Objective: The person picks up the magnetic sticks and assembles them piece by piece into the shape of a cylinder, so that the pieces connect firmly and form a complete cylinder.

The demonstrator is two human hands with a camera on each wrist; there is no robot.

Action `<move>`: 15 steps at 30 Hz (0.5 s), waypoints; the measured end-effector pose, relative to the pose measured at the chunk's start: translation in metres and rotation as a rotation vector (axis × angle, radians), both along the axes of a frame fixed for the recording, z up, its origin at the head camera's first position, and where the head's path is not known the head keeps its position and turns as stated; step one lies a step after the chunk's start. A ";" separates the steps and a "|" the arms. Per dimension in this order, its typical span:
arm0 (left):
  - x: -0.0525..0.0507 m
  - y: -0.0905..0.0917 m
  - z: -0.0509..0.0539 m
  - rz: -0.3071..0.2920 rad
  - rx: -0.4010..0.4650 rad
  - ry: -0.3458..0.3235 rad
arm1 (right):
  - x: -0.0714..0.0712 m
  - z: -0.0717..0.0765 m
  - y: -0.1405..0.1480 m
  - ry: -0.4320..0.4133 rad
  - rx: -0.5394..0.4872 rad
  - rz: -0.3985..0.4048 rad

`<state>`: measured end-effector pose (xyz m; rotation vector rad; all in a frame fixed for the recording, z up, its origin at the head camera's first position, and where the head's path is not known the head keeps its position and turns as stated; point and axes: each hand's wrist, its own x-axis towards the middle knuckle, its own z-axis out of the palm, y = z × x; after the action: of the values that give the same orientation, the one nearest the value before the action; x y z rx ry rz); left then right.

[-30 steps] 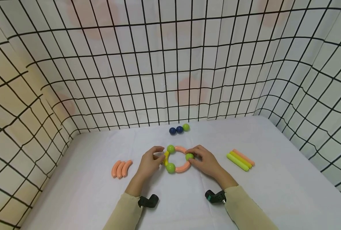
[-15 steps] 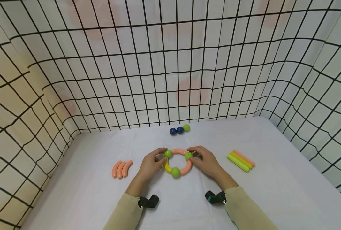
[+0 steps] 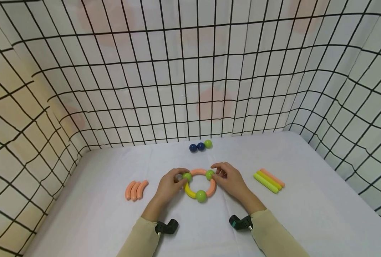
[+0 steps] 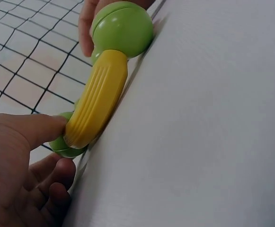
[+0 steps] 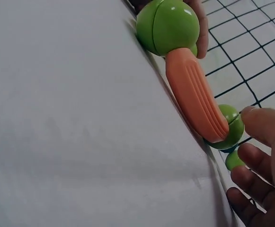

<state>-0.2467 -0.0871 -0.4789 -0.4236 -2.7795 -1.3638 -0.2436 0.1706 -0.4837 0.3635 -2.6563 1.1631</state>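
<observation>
Nearest, at the bottom edge, were two beige sleeves (image 3: pixel 140 237), with a black device (image 3: pixel 167 226) at the left wrist and a second black device (image 3: pixel 240 222) at the right. Past them, on the white-covered desk (image 3: pixel 203 233), lay the ring, read here as a clock with twelve pointing away from the person. Its six o'clock held the near green ball (image 3: pixel 201 196). A yellow curved piece (image 3: pixel 190 192) ran from there round to about ten, and an orange curved piece (image 3: pixel 212 188) rose through four.

The left hand (image 3: pixel 168 185) pinched the ten o'clock green ball (image 3: pixel 187 177) between thumb and fingers. The right hand (image 3: pixel 230 180) had its thumb at the two o'clock green ball (image 3: pixel 210 175), its fingers bent; whether they closed on the ball could not be told. The far orange curved piece (image 3: pixel 198 172) bridged the two at twelve.

Out from the ring toward nine lay three loose orange curves (image 3: pixel 136 190), side by side. Toward three lay a yellow-green stick (image 3: pixel 265 182), a yellow stick (image 3: pixel 269 179) and an orange stick (image 3: pixel 273 177), close together. Farther off, at twelve, sat two dark blue balls (image 3: pixel 193 147) and a single green ball (image 3: pixel 208 144) in a row, before the black grid (image 3: pixel 196 91) on the pale backdrop.
</observation>
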 end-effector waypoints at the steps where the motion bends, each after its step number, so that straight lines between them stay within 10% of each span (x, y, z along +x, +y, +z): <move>1: 0.000 0.000 0.000 0.000 0.003 0.002 | 0.001 0.002 -0.001 -0.001 0.001 0.000; 15: 0.003 -0.001 0.005 0.000 0.011 -0.013 | 0.033 0.018 -0.017 -0.055 0.131 0.234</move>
<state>-0.2438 -0.0883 -0.4736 -0.4163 -2.7812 -1.3856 -0.2105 0.1540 -0.4654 0.6914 -2.8054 1.0766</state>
